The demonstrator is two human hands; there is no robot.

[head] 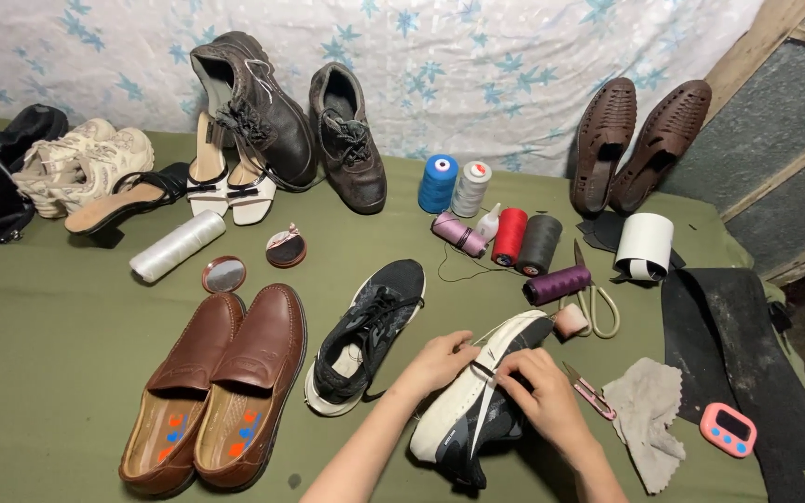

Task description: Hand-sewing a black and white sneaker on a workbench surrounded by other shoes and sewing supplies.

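Note:
A black sneaker with a white sole lies on its side on the green cloth, sole turned up and to the left. My left hand presses on the sole edge near its middle. My right hand rests on the sneaker's side and pinches at a thin white strip running across the sole. The matching black sneaker stands upright just to the left, apart from both hands.
Brown loafers sit front left. Thread spools, scissors, pink snips, a grey rag and a pink timer lie to the right. Boots, sandals and heels line the back. A black sheet covers the right edge.

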